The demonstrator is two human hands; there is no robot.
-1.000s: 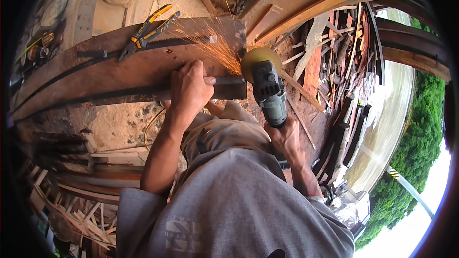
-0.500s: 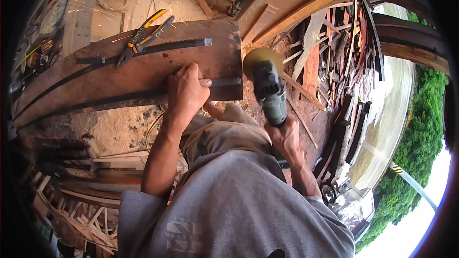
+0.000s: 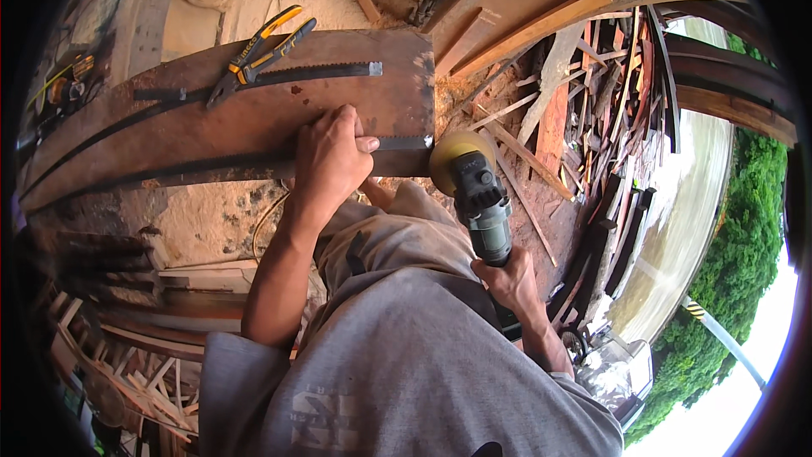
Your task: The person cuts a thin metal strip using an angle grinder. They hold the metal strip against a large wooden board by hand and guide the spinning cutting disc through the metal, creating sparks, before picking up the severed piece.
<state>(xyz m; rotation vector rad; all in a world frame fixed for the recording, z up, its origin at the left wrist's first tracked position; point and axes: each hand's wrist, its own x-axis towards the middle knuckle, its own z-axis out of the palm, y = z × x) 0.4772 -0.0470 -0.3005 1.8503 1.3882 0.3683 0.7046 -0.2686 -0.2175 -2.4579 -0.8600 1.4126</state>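
My left hand (image 3: 328,161) lay flat, fingers together, pressing a toothed blade (image 3: 254,165) down on the brown board (image 3: 254,114). My right hand (image 3: 507,281) was clamped around the grinder (image 3: 478,195), its yellowish disc (image 3: 452,152) just beside the board's right end and the blade's tip. A second blade (image 3: 279,78) and yellow-handled pliers (image 3: 258,46) rested further up the board, scrap wood (image 3: 575,101) piled beyond
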